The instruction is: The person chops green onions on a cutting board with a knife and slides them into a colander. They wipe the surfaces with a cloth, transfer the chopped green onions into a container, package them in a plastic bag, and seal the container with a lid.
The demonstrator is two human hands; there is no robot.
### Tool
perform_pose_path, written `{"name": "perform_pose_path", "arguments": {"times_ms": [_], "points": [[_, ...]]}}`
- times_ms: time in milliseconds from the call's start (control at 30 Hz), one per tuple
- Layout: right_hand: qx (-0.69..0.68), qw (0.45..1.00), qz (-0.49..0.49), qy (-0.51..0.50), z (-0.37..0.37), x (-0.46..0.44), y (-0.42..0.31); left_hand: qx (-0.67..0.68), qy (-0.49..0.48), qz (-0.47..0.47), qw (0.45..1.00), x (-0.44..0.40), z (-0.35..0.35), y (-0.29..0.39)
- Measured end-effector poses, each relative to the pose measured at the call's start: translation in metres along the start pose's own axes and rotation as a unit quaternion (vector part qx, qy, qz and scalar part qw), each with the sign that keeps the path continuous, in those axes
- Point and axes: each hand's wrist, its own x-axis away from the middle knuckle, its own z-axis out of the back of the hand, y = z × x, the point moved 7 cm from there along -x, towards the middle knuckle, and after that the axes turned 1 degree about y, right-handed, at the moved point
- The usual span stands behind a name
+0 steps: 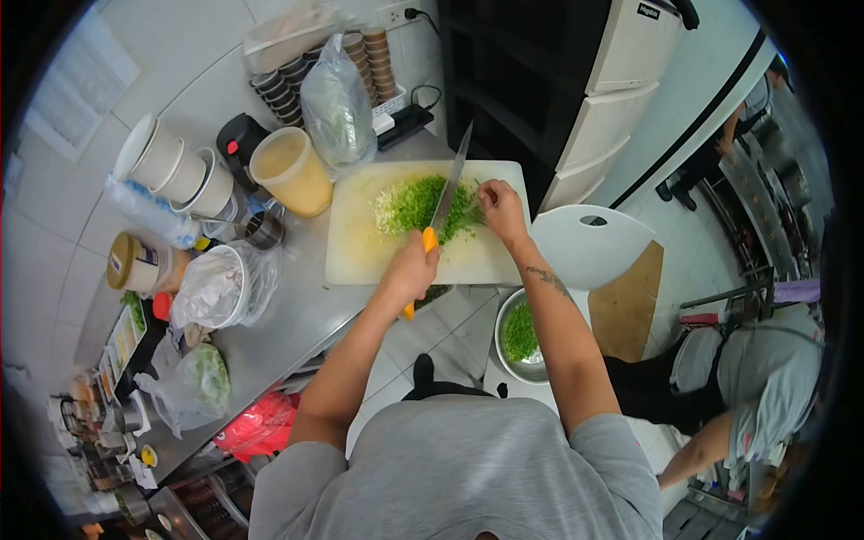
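My left hand [410, 270] is wrapped around the yellow handle of a long kitchen knife [452, 180]. The blade points away from me and lies across a pile of chopped green onions [416, 205], with pale bits at its left side. My right hand [502, 209] has its fingers curled in at the right end of the pile, against some longer green stalks. What lies under those fingertips is partly hidden. Beneath everything is a white cutting board [351, 252] on the steel counter.
Below my right forearm, a metal bowl [531, 369] holds chopped greens beside a white chair [589, 238]. A yellowish tub [292, 171], a bagged bundle [337, 108] and stacked cups [378, 63] line the counter's back. A person [756, 387] bends at the right; another stands farther off.
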Motion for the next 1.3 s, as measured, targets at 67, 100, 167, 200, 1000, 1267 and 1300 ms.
{"name": "perform_pose_path", "arguments": {"times_ms": [67, 100, 167, 200, 1000, 1267, 1300], "points": [[0.067, 0.996, 0.042, 0.038, -0.005, -0.012, 0.008, 0.008, 0.000, 0.006, 1.000, 0.006, 0.000, -0.001], [0.100, 0.994, 0.031, 0.032, -0.008, -0.018, 0.010, 0.009, -0.001, 0.007, 1.000, 0.007, -0.001, -0.003], [0.164, 0.986, 0.010, 0.018, -0.016, -0.028, 0.016, 0.012, -0.002, 0.010, 1.000, 0.007, -0.002, -0.009], [0.175, 0.984, 0.010, 0.012, -0.018, -0.032, 0.016, 0.015, -0.003, 0.010, 1.000, 0.006, -0.002, -0.011], [0.109, 0.986, 0.127, -0.004, 0.008, 0.039, -0.035, -0.112, 0.014, -0.074, 0.991, -0.010, -0.024, -0.017], [0.085, 0.988, 0.132, -0.007, 0.003, 0.044, -0.031, -0.179, 0.005, -0.078, 0.981, -0.019, -0.028, -0.013], [0.083, 0.987, 0.138, -0.006, 0.002, 0.044, -0.031, -0.183, 0.000, -0.075, 0.980, -0.019, -0.028, -0.013]]}}
